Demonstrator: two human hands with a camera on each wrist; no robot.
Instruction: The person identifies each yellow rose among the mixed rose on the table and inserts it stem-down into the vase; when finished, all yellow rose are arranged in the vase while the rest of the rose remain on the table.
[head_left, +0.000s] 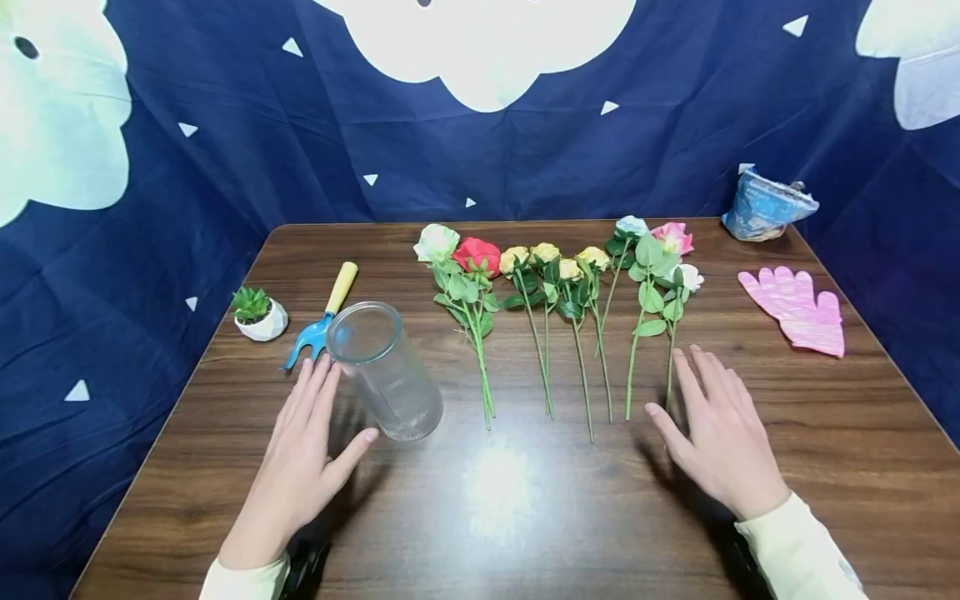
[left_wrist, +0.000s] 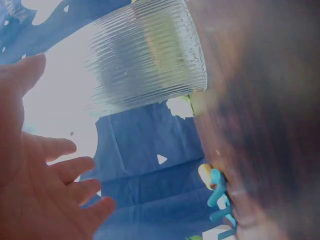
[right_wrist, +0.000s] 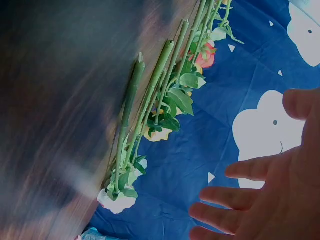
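My left hand [head_left: 303,454] is held over the table beside a clear ribbed glass vase [head_left: 397,387], fingers straight and thumb spread toward it. In the left wrist view the vase [left_wrist: 145,60] stands just past the thumb, and the palm is bare. On the other side my right hand [head_left: 720,433] hovers with straight, spread fingers near the stem of a white flower [head_left: 688,277]. Several artificial roses lie in a row between the hands: a red rose [head_left: 477,256], a pale green-white rose [head_left: 437,243], yellow roses [head_left: 568,268] and a pink rose [head_left: 672,238]. Neither hand holds anything.
A blue hand rake [head_left: 311,335] with a yellow handle lies behind the left hand, next to a small potted succulent [head_left: 261,317]. At the right are a pink glove [head_left: 798,310] and a crumpled blue bag [head_left: 767,208]. A blue patterned cloth [head_left: 510,158] hangs behind the table.
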